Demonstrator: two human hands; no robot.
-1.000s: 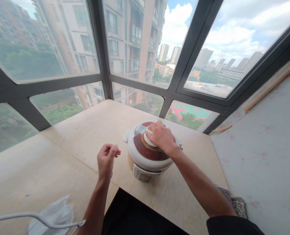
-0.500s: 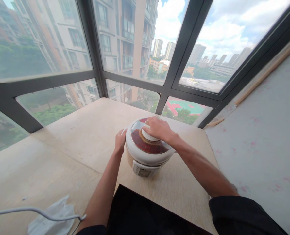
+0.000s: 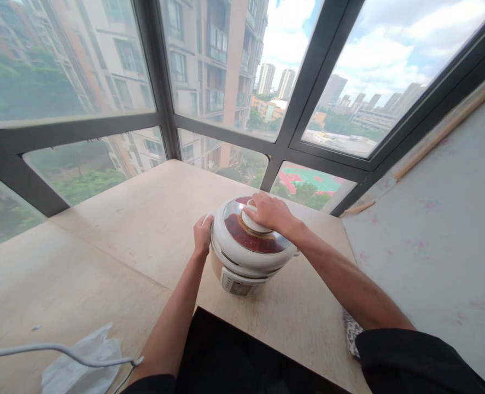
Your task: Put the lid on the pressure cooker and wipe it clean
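Note:
An electric cooker (image 3: 216, 265) with a beige body stands before me on the pale tabletop, its control panel (image 3: 241, 284) facing me. On top sits a domed lid (image 3: 229, 241) with a wide white rim and a dark red, shiny centre. My right hand (image 3: 272, 211) is closed around the white lid knob (image 3: 255, 225). At the cooker's left side, my left hand (image 3: 202, 235) grips a side handle, which its fingers mostly cover. Between the lid's rim and the body a thin dark gap shows at the front left.
White crumpled plastic (image 3: 84, 361) and a grey cable (image 3: 62, 350) lie at the lower left. Dark-framed windows (image 3: 283, 139) border the table's far side. A papered wall (image 3: 431, 246) rises on the right, with a patterned item (image 3: 351, 334) partly behind my right sleeve.
The lid has shifted slightly to the right with my right hand, and a gap under its front-left rim is now visible. My left hand stays at the side handle.

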